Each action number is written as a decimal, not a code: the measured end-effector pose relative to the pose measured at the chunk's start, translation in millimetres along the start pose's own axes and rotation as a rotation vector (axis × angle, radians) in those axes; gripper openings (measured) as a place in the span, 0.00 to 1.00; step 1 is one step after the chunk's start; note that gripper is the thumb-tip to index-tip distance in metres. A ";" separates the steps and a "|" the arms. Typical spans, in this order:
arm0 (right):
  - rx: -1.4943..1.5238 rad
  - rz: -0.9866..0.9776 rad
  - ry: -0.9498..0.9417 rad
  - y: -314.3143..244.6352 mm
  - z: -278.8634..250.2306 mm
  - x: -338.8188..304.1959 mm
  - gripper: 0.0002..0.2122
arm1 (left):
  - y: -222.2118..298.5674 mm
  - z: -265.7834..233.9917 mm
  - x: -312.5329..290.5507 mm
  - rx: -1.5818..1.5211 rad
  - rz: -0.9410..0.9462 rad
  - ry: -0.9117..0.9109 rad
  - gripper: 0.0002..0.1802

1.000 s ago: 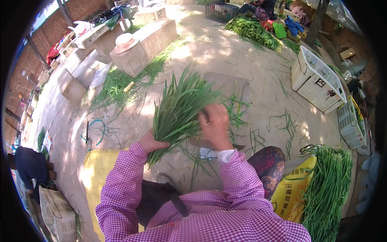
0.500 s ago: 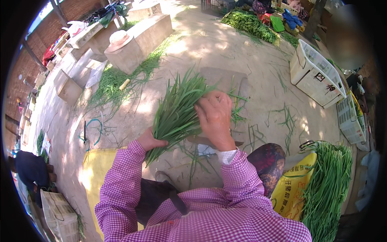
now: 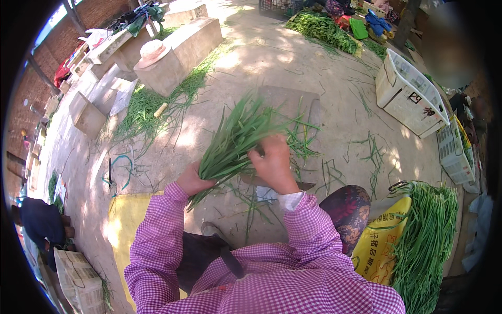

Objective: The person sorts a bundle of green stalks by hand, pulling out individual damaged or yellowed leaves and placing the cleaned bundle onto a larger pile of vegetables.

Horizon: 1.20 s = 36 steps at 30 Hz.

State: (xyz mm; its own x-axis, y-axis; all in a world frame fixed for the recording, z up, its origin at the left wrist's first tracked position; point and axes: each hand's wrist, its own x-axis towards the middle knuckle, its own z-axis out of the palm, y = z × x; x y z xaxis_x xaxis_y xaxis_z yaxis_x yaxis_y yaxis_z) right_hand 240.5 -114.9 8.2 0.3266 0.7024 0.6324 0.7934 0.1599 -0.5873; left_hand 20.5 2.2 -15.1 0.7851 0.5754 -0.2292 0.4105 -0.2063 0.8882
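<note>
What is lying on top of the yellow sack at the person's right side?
A thick pile of long green stalks lies on the yellow sack, covering most of its right part. Whatever is under the pile, or inside the sack, cannot be seen.

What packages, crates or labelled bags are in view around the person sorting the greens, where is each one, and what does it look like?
White plastic crate: upper right on the ground, rectangular, slatted, dark marks on its side.
Second white crate: right edge, smaller, lattice walls.
Yellow sack: lower right beside the knee, under a pile of greens, printed with red characters.
Yellow sheet: lower left on the ground, plain.
Pale woven bag: bottom left corner, boxy, dark print.
</note>
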 end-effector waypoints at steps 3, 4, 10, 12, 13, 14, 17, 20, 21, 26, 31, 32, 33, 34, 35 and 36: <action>0.406 0.208 0.023 5.6 1.6 -4.6 0.06 | 30.6 -2.2 1.6 0.506 0.066 0.231 0.27; 0.609 0.325 0.068 5.2 -0.6 -4.3 0.06 | 27.5 -5.7 2.5 0.666 0.160 0.333 0.27; 0.730 0.487 0.405 29.7 -33.7 13.6 0.03 | 18.9 -33.0 -10.4 1.125 0.264 0.599 0.26; 0.705 0.455 0.385 26.1 -37.4 13.8 0.03 | 15.0 -36.0 -12.4 1.124 0.231 0.620 0.27; 0.709 0.445 0.308 15.1 -44.6 14.5 0.04 | 13.8 -37.1 -14.2 1.125 0.211 0.631 0.27; 0.713 0.433 0.230 8.3 -47.8 13.7 0.04 | 13.3 -37.7 -15.8 1.119 0.187 0.625 0.28; 0.448 0.281 -0.047 3.0 -38.0 7.6 0.05 | 14.1 -36.7 -13.2 1.113 0.250 0.628 0.25; 0.093 0.028 0.006 -10.6 -19.2 8.6 0.08 | 21.3 -32.5 -13.4 1.109 0.190 0.588 0.26; 0.055 0.016 0.012 -12.7 -14.9 7.5 0.08 | 20.4 -32.8 -14.0 1.100 0.195 0.588 0.26; -0.034 -0.032 0.063 -9.0 1.9 -0.5 0.09 | 13.1 -31.8 -11.4 1.070 0.211 0.573 0.27; 0.660 0.443 0.165 -10.3 -2.2 2.0 0.04 | 19.7 -28.3 -12.9 1.098 0.117 0.547 0.30; 0.879 0.565 0.201 -6.2 -8.4 5.4 0.03 | 20.7 -27.8 -13.2 1.112 0.103 0.549 0.30; 0.917 0.556 0.249 1.3 -15.5 7.2 0.04 | 17.7 -28.4 -13.5 1.104 0.118 0.559 0.29; 0.953 0.547 0.303 10.8 -24.9 9.0 0.05 | 13.5 -30.5 -12.3 1.096 0.137 0.567 0.28; 0.988 0.537 0.356 16.4 -31.0 10.3 0.06 | 11.0 -31.9 -11.4 1.088 0.156 0.575 0.26; 0.879 0.528 0.317 18.0 -33.1 10.7 0.06 | 10.7 -32.7 -11.8 1.088 0.159 0.572 0.26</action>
State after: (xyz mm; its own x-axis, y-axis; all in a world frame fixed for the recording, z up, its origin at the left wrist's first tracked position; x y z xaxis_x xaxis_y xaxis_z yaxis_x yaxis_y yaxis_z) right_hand 275.3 -127.5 21.2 0.7391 0.6366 0.2202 -0.0937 0.4209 -0.9022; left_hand 0.4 19.0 10.1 0.6587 0.6900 0.3002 0.7152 -0.6981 0.0353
